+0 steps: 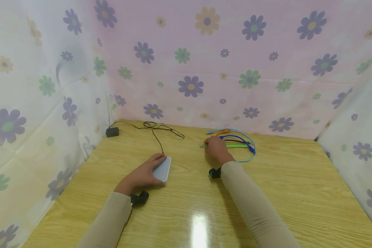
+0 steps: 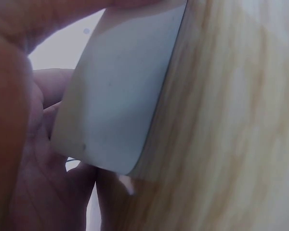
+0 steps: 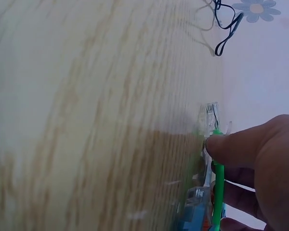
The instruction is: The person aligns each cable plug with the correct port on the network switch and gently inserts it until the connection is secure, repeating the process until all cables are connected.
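Observation:
My left hand (image 1: 142, 173) grips a flat white box (image 1: 162, 170) with rounded corners, thumb on its near side and fingers along its far side. A thin black cord runs from the box's far end. In the left wrist view, the smooth face of the box (image 2: 115, 91) is tilted above the wood grain. My right hand (image 1: 217, 148) pinches a green network cable (image 1: 238, 146) just behind its clear plug. The right wrist view shows this clear plug (image 3: 210, 114) beyond the thumb, with the green cable (image 3: 218, 192) running back under the hand.
Beside the right hand lie a light blue cable (image 1: 255, 144), a dark blue cable (image 1: 235, 135), an orange cable (image 1: 224, 131) and a black one. A black power adapter (image 1: 113, 132) sits at the table's back left, its cord looped along the flowered cloth (image 1: 173, 100).

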Demonstrator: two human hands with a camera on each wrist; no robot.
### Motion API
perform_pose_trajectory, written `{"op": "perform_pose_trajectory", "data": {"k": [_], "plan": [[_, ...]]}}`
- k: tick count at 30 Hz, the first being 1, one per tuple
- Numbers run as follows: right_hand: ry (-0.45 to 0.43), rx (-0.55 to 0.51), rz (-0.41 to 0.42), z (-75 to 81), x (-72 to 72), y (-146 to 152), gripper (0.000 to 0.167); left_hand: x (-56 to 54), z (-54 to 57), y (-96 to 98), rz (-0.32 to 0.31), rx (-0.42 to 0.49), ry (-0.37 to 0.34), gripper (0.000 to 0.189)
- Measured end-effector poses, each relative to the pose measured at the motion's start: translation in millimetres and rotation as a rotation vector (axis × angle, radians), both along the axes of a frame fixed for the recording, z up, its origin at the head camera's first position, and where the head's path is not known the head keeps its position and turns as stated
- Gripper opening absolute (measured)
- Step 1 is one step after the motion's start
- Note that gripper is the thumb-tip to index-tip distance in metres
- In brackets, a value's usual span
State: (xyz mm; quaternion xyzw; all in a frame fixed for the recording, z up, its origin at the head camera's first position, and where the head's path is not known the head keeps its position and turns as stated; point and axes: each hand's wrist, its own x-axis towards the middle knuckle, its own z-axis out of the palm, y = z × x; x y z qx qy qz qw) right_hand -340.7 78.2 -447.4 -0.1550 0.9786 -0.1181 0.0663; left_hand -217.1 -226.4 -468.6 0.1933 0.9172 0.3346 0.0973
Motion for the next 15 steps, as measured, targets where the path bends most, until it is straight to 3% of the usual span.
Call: {"op": "perform_pose_trajectory", "data": {"k": [7,15], "plan": [[0.009,0.004,0.007,-1.6,0.0,0.5,0.030,0.9,1.8,0.8,0.000,-0.009,0.001,0.106],[0.061,-0.075,0.087,3.1,3.7,2.4,0.029,2.7,5.0,2.1,-0.004,-0.008,0.013,0.104]]}}
